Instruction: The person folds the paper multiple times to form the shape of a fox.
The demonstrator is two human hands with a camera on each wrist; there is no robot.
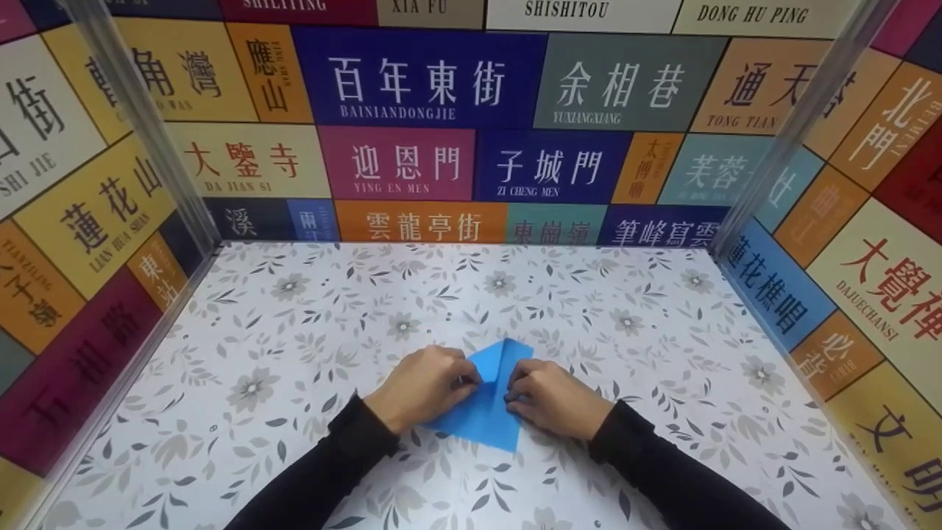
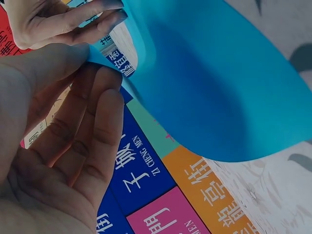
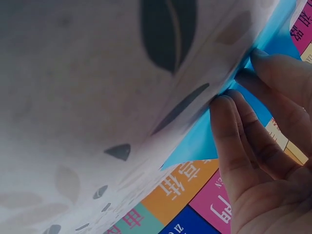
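Observation:
A sheet of blue paper (image 1: 482, 422) stands partly folded on the patterned tabletop, one flap raised between the hands. My left hand (image 1: 430, 386) pinches its left edge; in the left wrist view the thumb and curled fingertips meet on a corner, and the paper (image 2: 209, 92) bows out in a wide curve. On the other side my right hand (image 1: 559, 397) has its thumb and fingers curled at the right edge. From the right wrist, the fingertips grip along a narrow blue strip of the paper (image 3: 195, 141), close over the tabletop.
White tabletop (image 1: 353, 302) with grey leaves and flowers lies under the paper. Panels of coloured street-name signs (image 1: 416, 81) rise behind and at both sides. Clear edge strips (image 1: 780, 147) run up the corners. Black sleeves (image 1: 316, 464) cover both forearms.

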